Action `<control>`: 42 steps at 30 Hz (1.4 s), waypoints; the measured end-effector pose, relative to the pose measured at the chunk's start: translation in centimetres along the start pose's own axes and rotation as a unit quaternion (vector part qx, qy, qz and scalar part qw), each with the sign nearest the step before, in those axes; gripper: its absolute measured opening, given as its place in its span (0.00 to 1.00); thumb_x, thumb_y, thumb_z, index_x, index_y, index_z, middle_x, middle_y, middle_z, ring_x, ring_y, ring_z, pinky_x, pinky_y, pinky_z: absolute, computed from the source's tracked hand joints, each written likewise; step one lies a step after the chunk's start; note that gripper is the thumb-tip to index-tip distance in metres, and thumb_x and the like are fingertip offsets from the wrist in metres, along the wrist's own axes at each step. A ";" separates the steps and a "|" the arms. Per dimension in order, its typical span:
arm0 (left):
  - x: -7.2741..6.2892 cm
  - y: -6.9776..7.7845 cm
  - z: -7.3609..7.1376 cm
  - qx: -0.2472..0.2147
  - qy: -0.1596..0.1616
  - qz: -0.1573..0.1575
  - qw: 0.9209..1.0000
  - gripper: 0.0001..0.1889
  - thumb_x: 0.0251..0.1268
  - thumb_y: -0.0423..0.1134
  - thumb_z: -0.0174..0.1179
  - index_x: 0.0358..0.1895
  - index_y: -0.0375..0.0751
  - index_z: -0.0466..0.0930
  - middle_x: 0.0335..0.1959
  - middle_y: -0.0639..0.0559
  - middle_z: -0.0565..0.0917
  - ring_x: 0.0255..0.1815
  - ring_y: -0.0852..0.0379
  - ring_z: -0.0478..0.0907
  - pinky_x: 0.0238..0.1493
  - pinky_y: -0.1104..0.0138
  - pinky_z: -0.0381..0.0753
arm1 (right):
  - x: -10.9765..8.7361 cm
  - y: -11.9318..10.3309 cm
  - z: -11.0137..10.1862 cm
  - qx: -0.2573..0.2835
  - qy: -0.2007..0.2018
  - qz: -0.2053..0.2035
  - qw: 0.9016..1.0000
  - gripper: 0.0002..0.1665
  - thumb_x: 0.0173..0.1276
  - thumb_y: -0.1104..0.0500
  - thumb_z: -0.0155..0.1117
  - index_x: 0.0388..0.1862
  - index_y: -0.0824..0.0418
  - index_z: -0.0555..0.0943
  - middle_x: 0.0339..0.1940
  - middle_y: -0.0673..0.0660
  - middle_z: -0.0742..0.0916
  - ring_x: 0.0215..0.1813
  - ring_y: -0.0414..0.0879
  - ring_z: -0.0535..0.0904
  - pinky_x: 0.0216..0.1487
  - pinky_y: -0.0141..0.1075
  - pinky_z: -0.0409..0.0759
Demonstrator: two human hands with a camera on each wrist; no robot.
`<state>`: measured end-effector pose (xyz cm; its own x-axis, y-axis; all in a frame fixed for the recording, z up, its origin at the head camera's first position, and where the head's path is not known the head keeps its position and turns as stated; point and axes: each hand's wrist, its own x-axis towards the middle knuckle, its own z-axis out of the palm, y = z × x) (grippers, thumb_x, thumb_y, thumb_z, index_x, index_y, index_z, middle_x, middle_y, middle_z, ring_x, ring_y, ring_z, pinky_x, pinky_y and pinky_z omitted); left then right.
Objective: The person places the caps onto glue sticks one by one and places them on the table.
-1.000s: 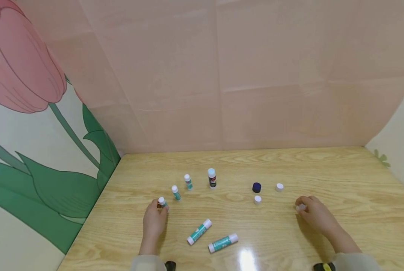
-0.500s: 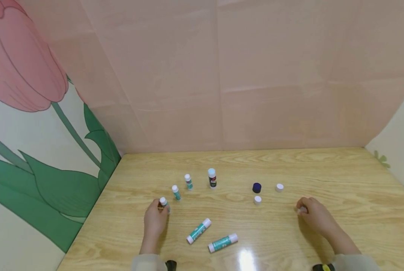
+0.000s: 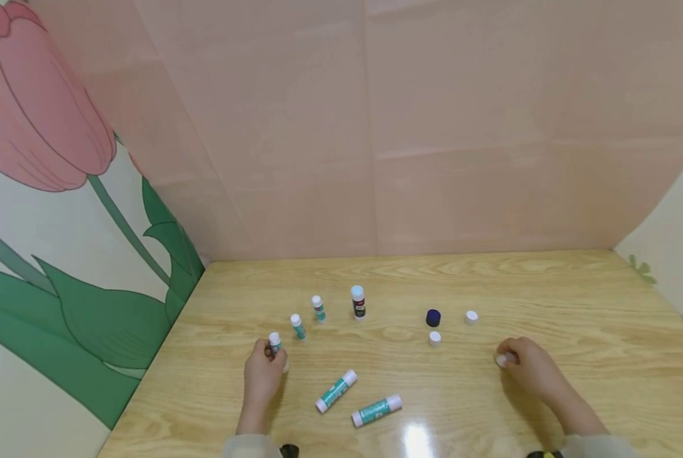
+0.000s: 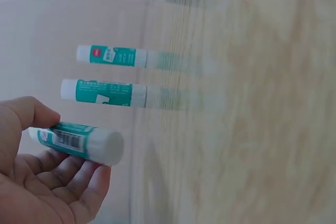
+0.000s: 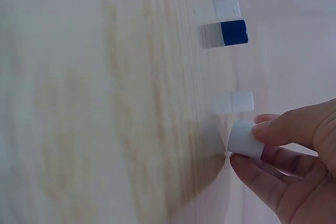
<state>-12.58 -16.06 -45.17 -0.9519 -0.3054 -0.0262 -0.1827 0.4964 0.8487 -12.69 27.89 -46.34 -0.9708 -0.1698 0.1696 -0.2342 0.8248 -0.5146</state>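
My left hand [image 3: 263, 378] holds a green-and-white glue stick [image 4: 71, 141] between thumb and fingers; the left wrist view shows it tilted, its white end towards the camera. Beside it two similar glue sticks, a nearer one [image 3: 298, 326] and a farther one [image 3: 318, 309], stand upright, followed by a bigger dark-labelled glue stick [image 3: 358, 303]. At the right, my right hand [image 3: 530, 369] pinches a small white cap [image 5: 244, 140] by its sides, slightly tilted and close to the tabletop. Its fingers partly cover the cap in the head view.
Two green-and-white glue sticks, one slanted [image 3: 336, 391] and one flatter [image 3: 377, 411], lie on the wooden table [image 3: 250, 280] between the hands. A navy cap [image 3: 433, 318] and two white caps, one nearer [image 3: 435, 338] and one farther [image 3: 471, 317], sit left of my right hand.
The glue stick in my left hand has turned in the fingers and its lower end shows more. The white cap in my right hand has shifted slightly towards me and left.
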 end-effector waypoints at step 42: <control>-1.7 1.3 1.0 -0.054 -0.065 0.100 0.991 0.14 0.54 0.34 0.57 0.43 0.34 0.70 0.35 0.48 0.75 0.37 0.55 0.72 0.38 0.67 0.73 | -0.5 -3.7 1.1 0.101 0.104 0.006 0.989 0.10 0.48 0.71 0.64 0.31 0.64 0.77 0.30 0.57 0.82 0.32 0.47 0.78 0.30 0.34 0.77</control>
<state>-11.47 -14.08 -44.53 -0.9913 -0.0983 0.0872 0.0348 0.4437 0.8955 -11.38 24.36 -45.49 -0.9469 -0.0279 0.3203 -0.2480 0.6974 -0.6724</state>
